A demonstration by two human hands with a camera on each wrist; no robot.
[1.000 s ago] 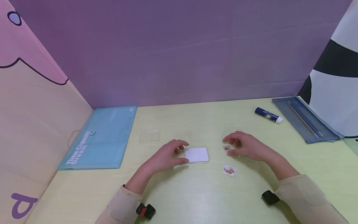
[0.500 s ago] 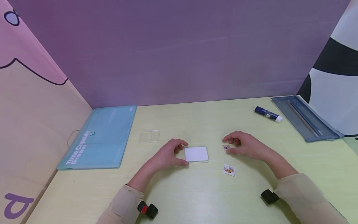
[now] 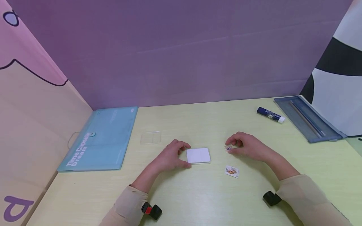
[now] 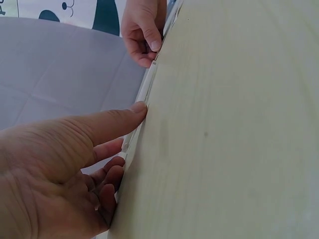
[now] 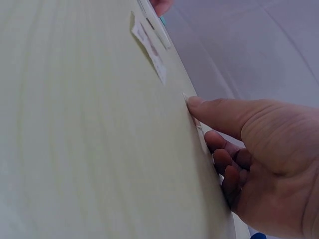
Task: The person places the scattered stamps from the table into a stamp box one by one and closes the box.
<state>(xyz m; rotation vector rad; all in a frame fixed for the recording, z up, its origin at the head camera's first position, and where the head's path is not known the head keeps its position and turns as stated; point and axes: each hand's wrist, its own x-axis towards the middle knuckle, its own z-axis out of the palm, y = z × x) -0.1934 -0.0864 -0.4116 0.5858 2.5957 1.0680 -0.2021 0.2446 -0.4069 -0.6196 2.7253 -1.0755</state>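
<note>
A small flat case (image 3: pixel 198 155) with a white top and clear rim lies mid-table. My left hand (image 3: pixel 170 157) holds its left end, thumb at the near corner and forefinger at the far one; in the left wrist view the thumb (image 4: pixel 124 121) touches its edge. To the right, my right hand (image 3: pixel 249 147) pinches a small stamp-like paper (image 3: pixel 227 148) between thumb and forefinger, the paper still on the table and partly hidden. The right wrist view shows the thumb (image 5: pixel 219 114) on its edge. Closer to me lies a second stamp-like picture paper (image 3: pixel 232 171).
A clear plastic lid (image 3: pixel 150 137) lies behind the left hand. At the left is a blue document folder (image 3: pixel 99 141). A glue stick (image 3: pixel 270 115) and a blue mesh pouch (image 3: pixel 309 119) with thin sticks inside lie at the back right. A purple backdrop (image 3: pixel 183 53) rises behind the table.
The right forefinger and thumb have drawn slightly closer together around the small paper. The left hand stays at the case almost unmoved; the view has shifted a little.
</note>
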